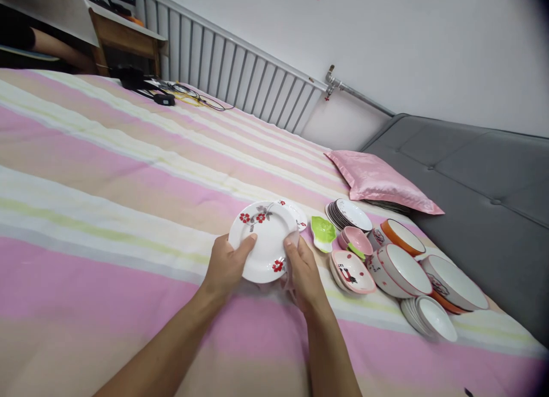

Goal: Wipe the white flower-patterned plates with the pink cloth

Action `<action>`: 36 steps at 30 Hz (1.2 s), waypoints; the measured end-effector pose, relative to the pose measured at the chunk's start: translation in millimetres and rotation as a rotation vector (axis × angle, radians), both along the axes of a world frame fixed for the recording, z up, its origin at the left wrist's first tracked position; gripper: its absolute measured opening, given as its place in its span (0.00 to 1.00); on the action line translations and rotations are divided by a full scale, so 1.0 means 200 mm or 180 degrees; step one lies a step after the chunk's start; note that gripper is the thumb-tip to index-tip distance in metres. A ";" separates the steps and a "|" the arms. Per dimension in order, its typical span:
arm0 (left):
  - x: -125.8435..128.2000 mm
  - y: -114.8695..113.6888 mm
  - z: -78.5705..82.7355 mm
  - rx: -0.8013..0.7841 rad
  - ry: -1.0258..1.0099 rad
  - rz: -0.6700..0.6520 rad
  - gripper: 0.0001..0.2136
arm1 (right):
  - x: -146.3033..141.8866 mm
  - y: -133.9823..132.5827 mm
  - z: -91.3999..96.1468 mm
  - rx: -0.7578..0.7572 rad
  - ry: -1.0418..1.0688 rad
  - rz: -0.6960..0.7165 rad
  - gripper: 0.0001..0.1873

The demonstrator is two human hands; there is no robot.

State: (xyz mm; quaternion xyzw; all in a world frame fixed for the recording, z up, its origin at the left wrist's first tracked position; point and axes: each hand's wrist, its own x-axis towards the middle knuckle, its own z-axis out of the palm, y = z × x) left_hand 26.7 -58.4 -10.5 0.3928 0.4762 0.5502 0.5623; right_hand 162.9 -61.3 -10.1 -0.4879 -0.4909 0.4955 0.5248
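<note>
A white plate (269, 245) with red flowers and grey leaves is tilted up between my two hands above the bed. My left hand (227, 262) grips its left edge, thumb on the face and fingers behind. At the right edge my right hand (303, 265) is closed on the plate, with a pale pinkish cloth (288, 281) between hand and rim. Just behind lies another flowered plate (297, 214), partly covered by the held one. Nearest on the right are a green leaf-shaped dish (323, 233) and square pink-rimmed bowls (355, 273).
Farther right stand a plate stack (352, 214), small pink bowls (358, 241), large bowls (407, 268) and small white bowls (436, 318). A pink pillow (381, 179) rests by the grey headboard (467, 185). Cables (193, 95) lie at the far edge; a person's leg (60, 49) shows beyond.
</note>
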 end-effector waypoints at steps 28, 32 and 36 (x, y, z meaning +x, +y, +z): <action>-0.11 0.02 0.05 -0.0919 -0.0564 -0.1450 0.24 | 0.14 0.01 0.02 0.0548 -0.1258 0.0355 0.16; -0.10 0.03 0.03 -0.0845 -0.0227 -0.1283 0.23 | 0.14 0.02 0.02 0.0674 -0.1029 0.0075 0.21; -0.10 0.04 0.02 -0.0816 -0.0148 -0.1210 0.21 | 0.15 0.03 0.00 0.0630 -0.1014 -0.0142 0.21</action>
